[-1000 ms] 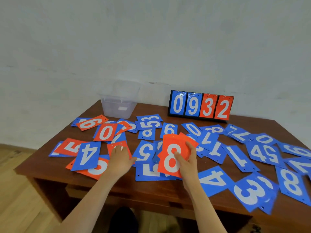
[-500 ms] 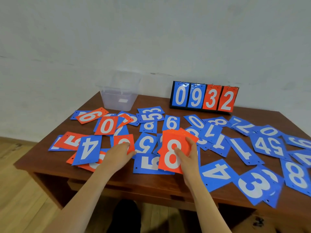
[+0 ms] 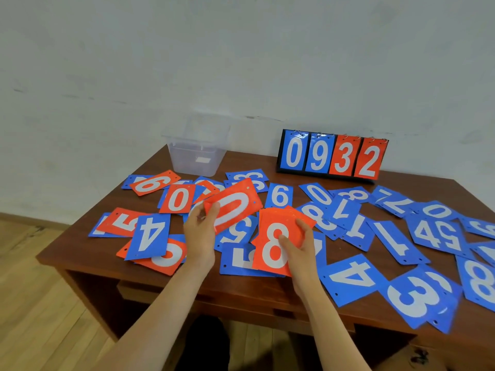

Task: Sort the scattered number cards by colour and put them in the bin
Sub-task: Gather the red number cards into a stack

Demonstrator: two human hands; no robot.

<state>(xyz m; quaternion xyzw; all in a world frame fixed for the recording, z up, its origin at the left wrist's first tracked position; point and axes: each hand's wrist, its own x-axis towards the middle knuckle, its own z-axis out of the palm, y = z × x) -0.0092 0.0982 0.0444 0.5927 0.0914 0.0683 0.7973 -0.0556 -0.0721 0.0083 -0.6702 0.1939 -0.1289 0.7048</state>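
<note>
Number cards (image 3: 351,277) lay scattered on the surface (image 3: 249,163) near the clear bin (image 3: 197,156), the left hand (image 3: 199,231) pinching a red 0 card (image 3: 233,204) in its fingers, the right hand (image 3: 300,250) clutching a red stack (image 3: 270,226) in curled fingers.

Blue cards (image 3: 351,278) & orange-red cards (image 3: 270,223), white digits; bin (image 3: 187,162) clear; table (image 3: 251,164) red-brown.

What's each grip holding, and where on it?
Left grip pinches the red 0 card by its lower-left short end. Right grip holds the red stack, 8 on top, at its right edge, thumb on the face.
</note>
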